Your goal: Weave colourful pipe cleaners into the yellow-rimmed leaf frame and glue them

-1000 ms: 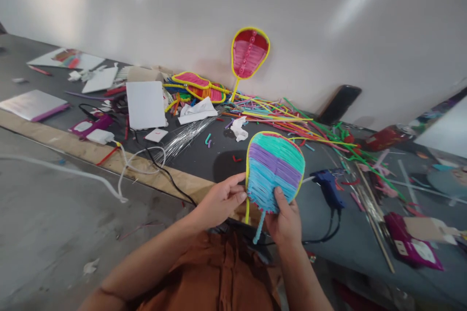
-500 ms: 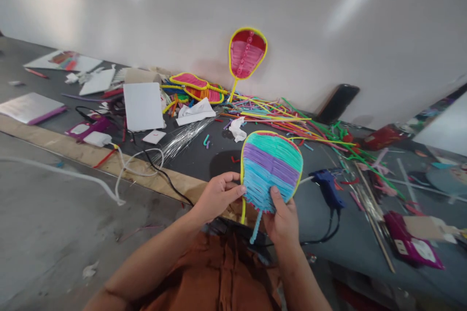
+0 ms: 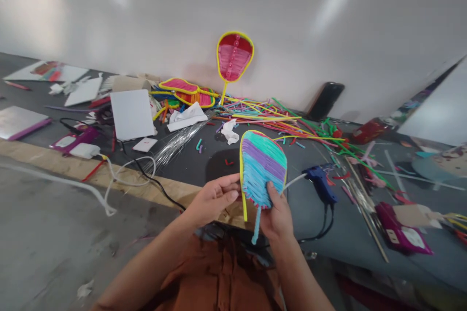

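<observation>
My right hand (image 3: 278, 214) grips the lower right of a fan-shaped piece made of pipe cleaners (image 3: 260, 167), thumb on its front. Green, purple and blue bands cross its face, and a twisted blue handle (image 3: 257, 226) points down. Yellow pipe cleaner (image 3: 244, 206) edges the piece, its loose end hanging at the lower left. Beside that left edge is my left hand (image 3: 215, 199), thumb and fingers apart, fingertips at or very near the rim. Whether they touch it I cannot tell.
A blue glue gun (image 3: 321, 184) lies right of the piece. Behind are loose pipe cleaners (image 3: 262, 114), a red-pink fan (image 3: 235, 56) against the white partition, and a phone (image 3: 326, 101). White cables (image 3: 127, 182) cross the table's left front edge. A purple power strip (image 3: 403, 228) lies right.
My left thumb and fingers have parted from the yellow edging. The fan has turned, showing its face more obliquely. The whole view has shifted slightly.
</observation>
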The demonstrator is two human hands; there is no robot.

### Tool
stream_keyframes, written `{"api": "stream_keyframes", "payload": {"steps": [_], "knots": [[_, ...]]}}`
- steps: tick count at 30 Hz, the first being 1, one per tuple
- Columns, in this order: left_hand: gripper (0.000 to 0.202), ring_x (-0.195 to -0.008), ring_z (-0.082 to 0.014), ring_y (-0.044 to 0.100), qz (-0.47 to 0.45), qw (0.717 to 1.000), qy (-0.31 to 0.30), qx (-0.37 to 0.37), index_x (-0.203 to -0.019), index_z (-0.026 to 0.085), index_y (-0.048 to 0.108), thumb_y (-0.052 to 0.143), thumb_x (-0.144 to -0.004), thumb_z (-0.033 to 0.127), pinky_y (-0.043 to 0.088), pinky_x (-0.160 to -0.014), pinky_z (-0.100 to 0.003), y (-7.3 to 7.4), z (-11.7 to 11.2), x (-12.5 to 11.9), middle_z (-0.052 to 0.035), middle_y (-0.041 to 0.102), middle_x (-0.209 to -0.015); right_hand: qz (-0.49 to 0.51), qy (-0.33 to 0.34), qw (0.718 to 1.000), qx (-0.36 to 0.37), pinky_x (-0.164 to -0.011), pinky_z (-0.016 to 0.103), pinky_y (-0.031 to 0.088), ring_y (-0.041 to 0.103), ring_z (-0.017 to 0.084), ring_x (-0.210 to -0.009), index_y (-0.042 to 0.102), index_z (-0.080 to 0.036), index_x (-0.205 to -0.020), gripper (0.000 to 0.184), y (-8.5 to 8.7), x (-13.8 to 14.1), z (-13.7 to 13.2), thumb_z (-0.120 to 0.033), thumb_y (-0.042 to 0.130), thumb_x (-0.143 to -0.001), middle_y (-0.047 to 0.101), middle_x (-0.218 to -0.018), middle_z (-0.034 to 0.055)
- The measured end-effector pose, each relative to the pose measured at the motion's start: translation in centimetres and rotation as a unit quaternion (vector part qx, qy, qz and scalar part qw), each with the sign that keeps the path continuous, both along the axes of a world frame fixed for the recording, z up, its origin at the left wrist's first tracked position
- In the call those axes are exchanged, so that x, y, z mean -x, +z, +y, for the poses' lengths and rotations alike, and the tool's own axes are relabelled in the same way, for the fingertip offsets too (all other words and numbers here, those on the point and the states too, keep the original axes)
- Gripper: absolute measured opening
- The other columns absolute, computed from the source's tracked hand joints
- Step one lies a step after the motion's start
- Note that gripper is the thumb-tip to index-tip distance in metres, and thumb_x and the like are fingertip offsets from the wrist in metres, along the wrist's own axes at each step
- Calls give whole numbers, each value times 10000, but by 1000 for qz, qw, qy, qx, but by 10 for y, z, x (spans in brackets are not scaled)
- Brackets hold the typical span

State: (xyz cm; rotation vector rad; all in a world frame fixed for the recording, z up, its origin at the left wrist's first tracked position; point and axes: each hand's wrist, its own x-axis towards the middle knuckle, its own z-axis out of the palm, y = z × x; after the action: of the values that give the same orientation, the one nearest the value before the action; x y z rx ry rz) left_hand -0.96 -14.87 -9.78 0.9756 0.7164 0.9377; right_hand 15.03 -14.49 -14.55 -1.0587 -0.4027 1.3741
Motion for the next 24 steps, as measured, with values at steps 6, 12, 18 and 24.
{"api": "stream_keyframes", "payload": {"steps": [6,12,18,24], "knots": [[322,-922,-217,661,94,986,77,-111,-1096,163,686,680,-811,313,494,-877,-314,-1,-4,3,-97,721,-1005,60,96,993,25,-783,439,581,715,257,-826,680,-184,-867,298,12,3,1,-417,756,-696,751,-884,61],[298,-746,-181,663,82,987,131,-49,-874,134,704,768,-717,379,519,-731,-269,4,-9,12,-77,729,-807,72,172,983,7,-688,412,590,716,253,-717,672,-159,-908,371,19,4,4,-399,798,-654,749,-797,68],[434,-700,-178,683,9,986,119,118,-962,148,632,843,-624,319,564,-645,-280,-3,-21,5,-61,733,-817,-38,235,971,-31,-706,363,565,685,207,-745,656,-162,-1009,451,11,-12,25,-414,794,-661,743,-874,55],[411,-606,-150,668,23,966,162,199,-833,114,636,857,-591,362,560,-589,-243,-20,-31,-9,-56,725,-715,-437,149,876,-141,-889,419,480,649,243,-935,665,-205,-1111,405,19,-45,26,-411,680,-762,711,-1050,86]]}}
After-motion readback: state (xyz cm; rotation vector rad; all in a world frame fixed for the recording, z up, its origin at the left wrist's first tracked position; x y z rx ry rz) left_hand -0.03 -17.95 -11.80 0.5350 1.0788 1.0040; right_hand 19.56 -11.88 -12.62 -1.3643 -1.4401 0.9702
